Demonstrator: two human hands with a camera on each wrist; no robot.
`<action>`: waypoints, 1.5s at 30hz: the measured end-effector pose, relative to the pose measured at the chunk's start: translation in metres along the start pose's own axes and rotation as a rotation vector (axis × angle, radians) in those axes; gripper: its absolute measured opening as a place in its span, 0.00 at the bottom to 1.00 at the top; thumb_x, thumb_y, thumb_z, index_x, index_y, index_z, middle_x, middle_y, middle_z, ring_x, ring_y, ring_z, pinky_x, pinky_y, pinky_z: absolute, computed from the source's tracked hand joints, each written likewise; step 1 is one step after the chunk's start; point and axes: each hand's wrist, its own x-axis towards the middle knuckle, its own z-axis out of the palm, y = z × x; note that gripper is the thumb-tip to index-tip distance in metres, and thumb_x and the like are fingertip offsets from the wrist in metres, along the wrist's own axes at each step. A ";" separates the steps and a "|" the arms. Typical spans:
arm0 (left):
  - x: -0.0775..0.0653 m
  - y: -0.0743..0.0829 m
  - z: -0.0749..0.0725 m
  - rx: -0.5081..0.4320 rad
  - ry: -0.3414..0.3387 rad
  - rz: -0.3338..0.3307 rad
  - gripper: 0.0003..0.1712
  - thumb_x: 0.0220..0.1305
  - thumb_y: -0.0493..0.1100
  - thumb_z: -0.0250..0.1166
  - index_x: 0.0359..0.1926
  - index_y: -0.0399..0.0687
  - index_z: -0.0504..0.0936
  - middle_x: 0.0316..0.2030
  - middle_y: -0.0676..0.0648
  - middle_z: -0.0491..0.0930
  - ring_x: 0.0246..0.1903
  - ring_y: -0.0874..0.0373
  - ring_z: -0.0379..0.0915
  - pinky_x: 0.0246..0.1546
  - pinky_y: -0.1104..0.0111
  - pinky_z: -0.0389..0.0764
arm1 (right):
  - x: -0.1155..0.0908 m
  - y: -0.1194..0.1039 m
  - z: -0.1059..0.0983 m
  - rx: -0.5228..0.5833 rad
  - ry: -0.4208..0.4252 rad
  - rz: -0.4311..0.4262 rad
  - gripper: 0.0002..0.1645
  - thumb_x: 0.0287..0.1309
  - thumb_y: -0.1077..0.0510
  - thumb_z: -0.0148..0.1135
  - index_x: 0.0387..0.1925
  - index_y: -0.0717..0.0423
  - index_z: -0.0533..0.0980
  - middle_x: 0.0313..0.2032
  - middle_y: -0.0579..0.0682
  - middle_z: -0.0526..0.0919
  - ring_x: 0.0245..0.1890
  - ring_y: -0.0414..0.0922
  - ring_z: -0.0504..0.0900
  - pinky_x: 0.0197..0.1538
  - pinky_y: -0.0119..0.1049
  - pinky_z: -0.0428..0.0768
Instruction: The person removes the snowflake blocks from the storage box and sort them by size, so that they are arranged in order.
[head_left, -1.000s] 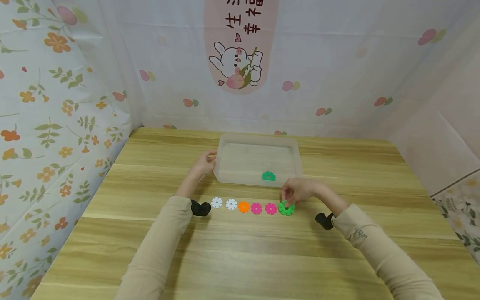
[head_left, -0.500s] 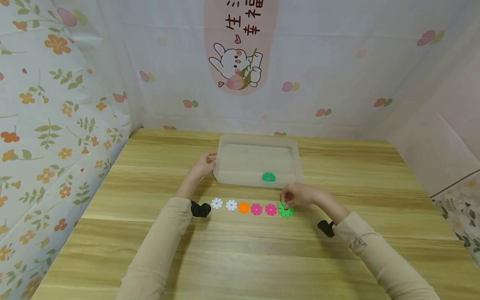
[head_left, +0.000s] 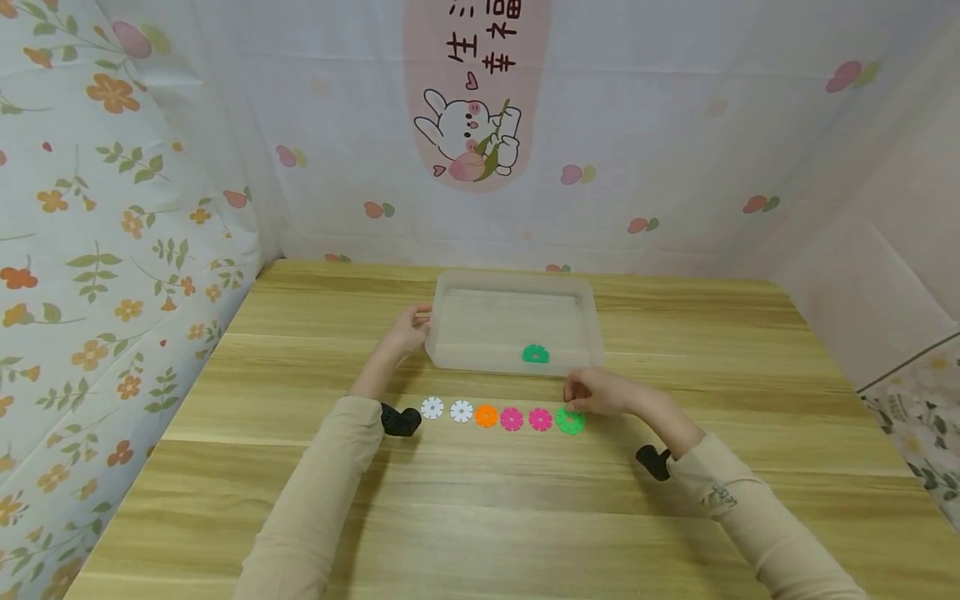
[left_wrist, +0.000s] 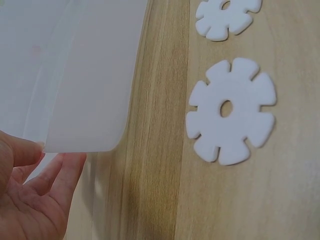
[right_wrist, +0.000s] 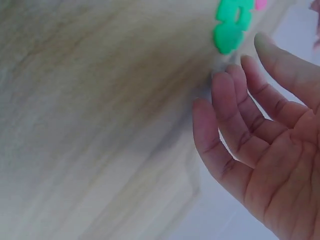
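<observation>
left hand [head_left: 406,328] curls its fingers against the left wall of the clear tray [head_left: 592,321], thumb on one side and fingertips [left_wrist: 60,172] showing under the edge in the left wrist view, so it grips that wall. right hand [head_left: 596,392] rests on the surface [head_left: 480,508] with its fingertips just touching the green disc [head_left: 570,421]; in the right wrist view the fingers [right_wrist: 235,112] lie loosely bent and apart, holding nothing

green disc lies flat at the right end of a row on the surface, near the tray's near wall. left of it come two pink discs [head_left: 540,418], an orange disc [head_left: 486,415] and two white discs [head_left: 432,407], each close beside the next but not overlapping

these discs look like thin, stiff plastic, very light, with notches cut round the rim and a hole in the middle. lying flat they give little to grab, so they would likely slide if pushed; a fingertip pinch across the rim, nails in two notches, seems the best hold

tray is shallow, translucent and probably light too. it holds one more green disc [head_left: 536,355], lying near its near wall, right of middle
</observation>
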 end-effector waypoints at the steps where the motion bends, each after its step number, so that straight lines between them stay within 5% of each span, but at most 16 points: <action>1: 0.000 0.000 0.000 0.000 0.001 -0.003 0.26 0.69 0.33 0.41 0.67 0.38 0.52 0.64 0.31 0.59 0.63 0.40 0.58 0.62 0.53 0.65 | 0.000 -0.001 -0.001 0.015 0.000 0.009 0.05 0.57 0.62 0.59 0.30 0.61 0.72 0.26 0.48 0.74 0.28 0.38 0.68 0.32 0.28 0.70; 8: 0.001 0.000 0.001 -0.003 0.005 0.004 0.26 0.69 0.32 0.41 0.67 0.36 0.52 0.63 0.31 0.59 0.62 0.40 0.59 0.61 0.55 0.67 | -0.002 -0.006 -0.014 0.065 -0.008 -0.037 0.10 0.59 0.60 0.56 0.38 0.63 0.73 0.31 0.52 0.79 0.30 0.39 0.73 0.34 0.30 0.74; 15: 0.001 0.000 0.000 -0.016 0.004 -0.003 0.26 0.69 0.31 0.41 0.67 0.36 0.51 0.64 0.30 0.58 0.62 0.39 0.59 0.61 0.54 0.67 | 0.011 -0.010 -0.031 0.085 0.069 -0.081 0.14 0.60 0.60 0.55 0.42 0.68 0.70 0.31 0.58 0.79 0.31 0.46 0.77 0.37 0.33 0.76; 28: 0.002 0.000 0.000 -0.009 0.000 -0.001 0.26 0.69 0.33 0.42 0.67 0.36 0.51 0.64 0.31 0.58 0.62 0.39 0.59 0.62 0.54 0.66 | 0.049 -0.016 -0.049 0.022 0.114 -0.011 0.16 0.55 0.63 0.60 0.44 0.68 0.72 0.35 0.60 0.79 0.38 0.52 0.79 0.45 0.42 0.79; 37: 0.003 -0.002 -0.001 -0.009 0.002 -0.009 0.26 0.69 0.33 0.42 0.67 0.37 0.51 0.64 0.31 0.57 0.63 0.40 0.59 0.61 0.55 0.66 | 0.070 -0.013 -0.044 -0.074 0.031 0.088 0.17 0.53 0.63 0.62 0.44 0.66 0.71 0.41 0.63 0.78 0.43 0.55 0.77 0.46 0.42 0.78; 45: 0.005 -0.003 -0.001 0.006 0.010 -0.008 0.26 0.69 0.32 0.42 0.67 0.37 0.53 0.64 0.32 0.58 0.63 0.40 0.58 0.62 0.55 0.66 | 0.082 -0.016 -0.034 -0.140 0.051 0.182 0.22 0.51 0.63 0.63 0.46 0.68 0.69 0.45 0.64 0.75 0.47 0.55 0.74 0.51 0.44 0.75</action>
